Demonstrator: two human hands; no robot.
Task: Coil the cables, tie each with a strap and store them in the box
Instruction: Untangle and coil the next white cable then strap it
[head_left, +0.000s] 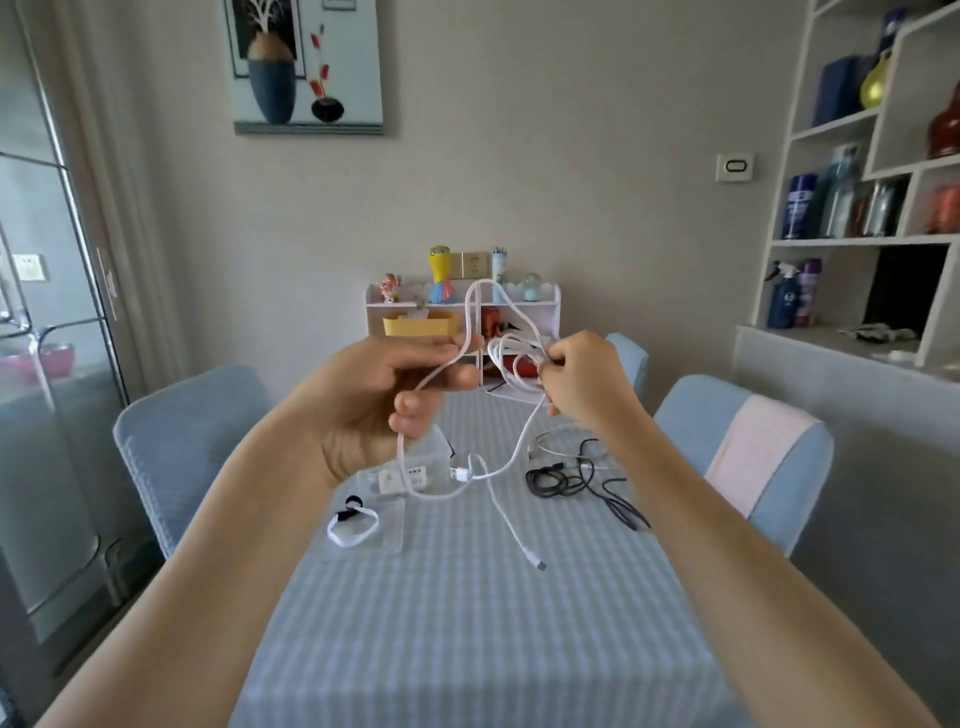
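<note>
White cable (470, 322) held up over table middle, mid-coil. Right hand (582, 376) fisted on bundle of finished loops (514, 358), fingers curled tight round it, knuckles toward 9 o'clock. Left hand (384, 384) pinching single strand between thumb and forefingers, lower fingers loosely curled round same strand. Tall arch of slack rising between both hands toward 12 o'clock.

Outward from grips: one run dropping from left hand to 6 o'clock, sweeping across clear box (415, 467); another falling from right hand. USB plug (460, 474) hanging or lying just beside box at its 3 o'clock, cannot tell which. Small plug (537, 564) resting on checked tablecloth (467, 649) toward 5 o'clock.

Judged step: feeding next loop into bundle. To do well: slide left pinch down strand, bring arch over to right fist, match loop size to existing ones. Keep right grip firm, opening only enough to take new turn. Give strand slight twist each pass to stop kinks. Watch crossing of two runs near USB plug; likely tangle if pulled fast. Lift trailing ends clear of box before drawing in.

Elsewhere: strap (352, 525), white band with black tab, lying on clear lid at 7 o'clock of box, untouched. Black cables (576, 475) piled loose at 3 o'clock, not yet coiled. Nothing coiled visible inside box.
</note>
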